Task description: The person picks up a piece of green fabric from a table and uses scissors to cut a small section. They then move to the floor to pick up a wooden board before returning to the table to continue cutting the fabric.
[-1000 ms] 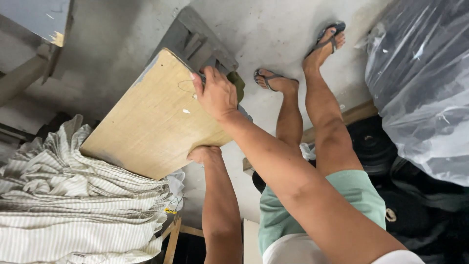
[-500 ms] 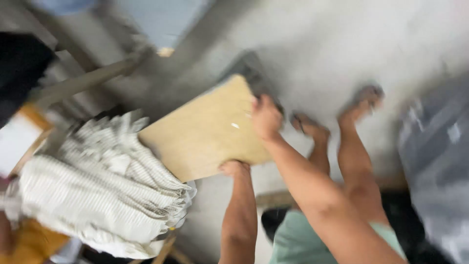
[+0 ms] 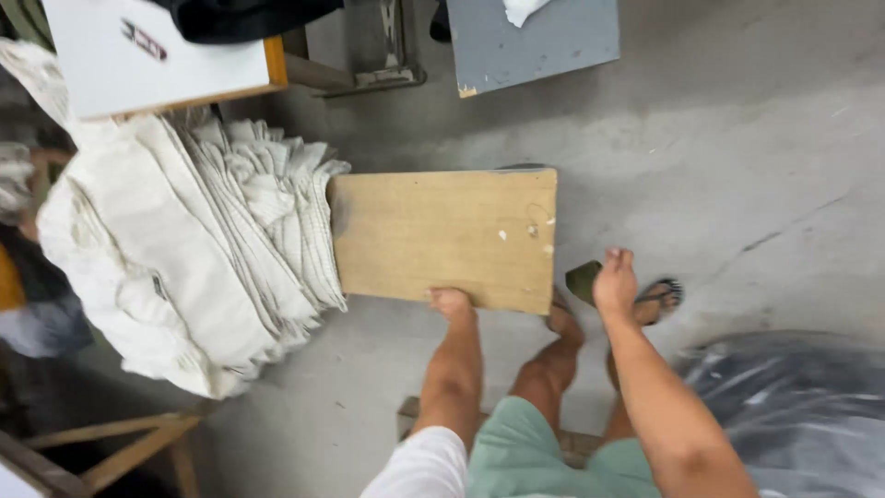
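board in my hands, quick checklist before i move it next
1. Left hand grips the near edge of the board: ok.
2. Right hand on the board: not ok, it is off to the side.
3. Board level: ok.
4. Far end meets the stack of folded cloth: ok.
5. Feet clear under the board: cannot tell.

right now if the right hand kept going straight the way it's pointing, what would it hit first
Probably the right end of the flat tan wooden board. The right hand hangs free beside it, fingers pointing up the picture and slightly left, toward the board's right edge. Depth is unclear: if it passes alongside, only grey concrete floor lies beyond.
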